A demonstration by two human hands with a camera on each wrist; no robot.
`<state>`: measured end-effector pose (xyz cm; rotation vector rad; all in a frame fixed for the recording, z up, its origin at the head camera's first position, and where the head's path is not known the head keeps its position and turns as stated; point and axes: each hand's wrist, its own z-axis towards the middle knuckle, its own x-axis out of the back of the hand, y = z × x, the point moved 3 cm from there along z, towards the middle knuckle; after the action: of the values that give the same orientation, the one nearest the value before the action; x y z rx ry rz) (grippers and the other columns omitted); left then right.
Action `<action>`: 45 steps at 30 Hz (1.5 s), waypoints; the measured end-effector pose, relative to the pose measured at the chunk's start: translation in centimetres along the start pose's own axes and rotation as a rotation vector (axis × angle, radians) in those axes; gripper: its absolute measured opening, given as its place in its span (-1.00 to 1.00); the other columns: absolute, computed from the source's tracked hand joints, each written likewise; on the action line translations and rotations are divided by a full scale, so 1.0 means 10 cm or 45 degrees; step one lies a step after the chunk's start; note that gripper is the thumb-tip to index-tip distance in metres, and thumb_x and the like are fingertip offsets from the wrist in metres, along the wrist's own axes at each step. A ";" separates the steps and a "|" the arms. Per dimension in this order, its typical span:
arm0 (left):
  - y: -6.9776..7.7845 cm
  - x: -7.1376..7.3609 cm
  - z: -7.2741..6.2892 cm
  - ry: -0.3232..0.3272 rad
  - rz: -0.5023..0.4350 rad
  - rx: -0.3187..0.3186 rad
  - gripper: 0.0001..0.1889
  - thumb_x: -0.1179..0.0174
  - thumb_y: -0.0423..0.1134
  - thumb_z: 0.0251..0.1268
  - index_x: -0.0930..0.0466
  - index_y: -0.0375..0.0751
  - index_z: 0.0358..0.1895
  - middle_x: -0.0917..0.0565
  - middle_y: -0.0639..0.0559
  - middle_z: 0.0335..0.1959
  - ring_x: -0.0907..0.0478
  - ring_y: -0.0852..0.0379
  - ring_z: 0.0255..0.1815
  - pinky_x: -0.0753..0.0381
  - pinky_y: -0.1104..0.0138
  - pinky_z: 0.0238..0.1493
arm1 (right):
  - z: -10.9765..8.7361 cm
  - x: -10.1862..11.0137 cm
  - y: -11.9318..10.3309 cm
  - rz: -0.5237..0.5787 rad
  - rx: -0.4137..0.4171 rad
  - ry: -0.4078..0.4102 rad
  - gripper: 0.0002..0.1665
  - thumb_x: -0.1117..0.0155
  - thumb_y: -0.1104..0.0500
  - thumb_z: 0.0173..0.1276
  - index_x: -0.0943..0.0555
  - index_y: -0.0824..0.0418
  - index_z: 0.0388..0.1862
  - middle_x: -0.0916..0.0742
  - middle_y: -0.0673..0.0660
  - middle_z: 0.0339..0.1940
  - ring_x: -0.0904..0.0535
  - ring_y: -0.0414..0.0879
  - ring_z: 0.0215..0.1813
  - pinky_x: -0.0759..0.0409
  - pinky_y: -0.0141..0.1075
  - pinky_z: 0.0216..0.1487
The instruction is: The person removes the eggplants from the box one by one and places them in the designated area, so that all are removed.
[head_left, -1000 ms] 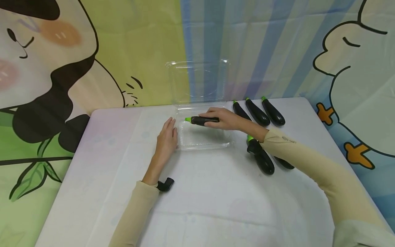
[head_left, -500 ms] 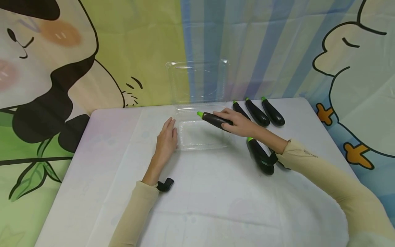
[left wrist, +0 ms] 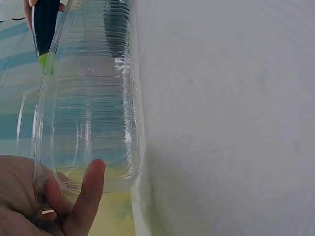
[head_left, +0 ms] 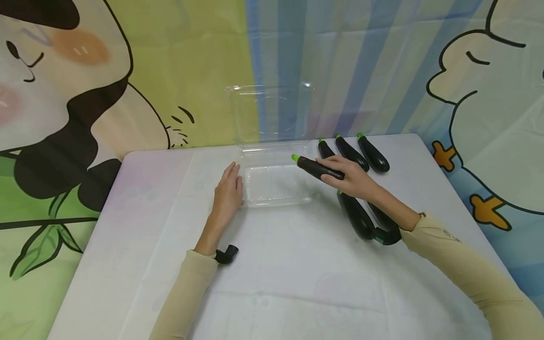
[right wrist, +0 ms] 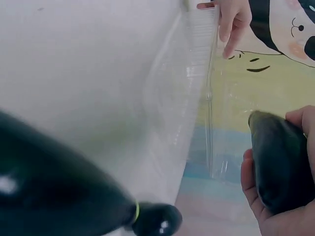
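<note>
In the head view, my right hand (head_left: pixel 350 177) grips a dark eggplant (head_left: pixel 318 168) with a bright green stem end, which points left. They are above the right side of a clear plastic clamshell container (head_left: pixel 276 203). Its hinged lid (head_left: pixel 269 115) stands raised at the back. Fairly straight fingers of my left hand (head_left: pixel 228 191) rest against the container's left side. The left wrist view shows that hand (left wrist: pixel 74 206) at the container's corner (left wrist: pixel 118 184). In the right wrist view, the fingers and thumb curl round the held eggplant (right wrist: pixel 280 162).
Three eggplants lie at the back right of the white table (head_left: pixel 272 283), including a middle one (head_left: pixel 352 153). Two more, among them a nearer eggplant (head_left: pixel 356 215), lie partly under the right arm. A cartoon-printed curtain (head_left: pixel 191 71) hangs behind the table.
My right hand has moved to the right with the eggplant, from over the container's middle to its right edge, and the eggplant has tilted. The left hand has stayed in place.
</note>
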<state>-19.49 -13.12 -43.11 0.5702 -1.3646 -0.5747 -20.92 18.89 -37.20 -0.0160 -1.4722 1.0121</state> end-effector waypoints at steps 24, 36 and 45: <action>0.00 -0.03 -0.03 0.011 -0.012 -0.020 -0.53 0.12 -0.31 0.53 -0.24 -0.37 0.42 -0.22 -0.19 0.51 -0.48 -0.19 0.29 -0.68 0.07 -0.04 | -1.08 0.31 0.34 -0.088 -0.280 0.405 -0.39 -0.24 0.19 0.37 -0.41 0.16 0.40 -0.57 0.41 0.26 -0.58 0.33 0.09 -0.28 -0.81 -0.14; -0.01 -0.03 -0.03 -0.008 -0.023 0.008 -0.52 0.13 -0.29 0.54 -0.22 -0.34 0.44 -0.20 -0.17 0.52 -0.59 -0.17 0.10 -0.69 0.21 -0.34 | -1.55 0.39 0.81 -0.164 -0.418 0.322 -0.28 -0.25 0.15 0.38 -0.28 0.13 0.49 -0.51 0.47 0.30 -0.55 0.20 0.11 -0.36 -0.63 -0.21; 0.00 -0.02 0.00 0.007 -0.010 0.009 -0.53 0.14 -0.28 0.54 -0.23 -0.33 0.43 -0.21 -0.15 0.52 -0.35 -0.16 0.41 -0.61 0.04 0.13 | -1.64 0.30 1.03 -0.128 -0.431 0.156 -0.25 -0.17 0.11 0.45 -0.17 0.21 0.53 -0.38 0.54 0.37 -0.34 0.53 0.28 -0.37 0.33 0.10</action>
<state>-19.49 -13.03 -43.26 0.5826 -1.3599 -0.5744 -13.88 35.98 -43.59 -0.2407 -1.5000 0.6609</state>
